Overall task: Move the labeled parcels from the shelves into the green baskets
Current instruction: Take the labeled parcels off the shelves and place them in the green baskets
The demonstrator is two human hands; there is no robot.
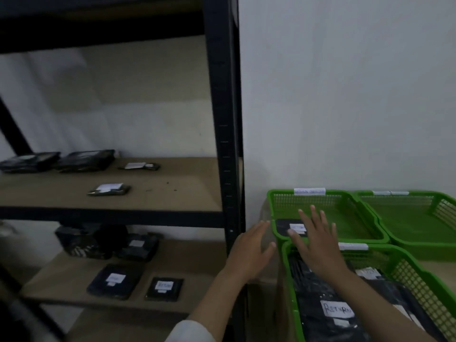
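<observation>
Black parcels with white labels lie on two shelf boards at the left: several on the upper board, among them one near its front (109, 190), and several on the lower board, one of them (164, 289) closest to me. Three green baskets stand at the right. The back left basket (328, 196) holds one labeled parcel (287, 227) in its near left corner. The near basket (417, 285) holds several parcels. My right hand (317, 245) hovers with straight spread fingers over the two left baskets and holds nothing. My left hand (250, 253) is open and empty beside the shelf post.
The black metal shelf post (223, 119) rises between the shelves and the baskets. The back right green basket (417, 218) looks empty. A white wall stands behind the baskets. The image is dim and slightly blurred.
</observation>
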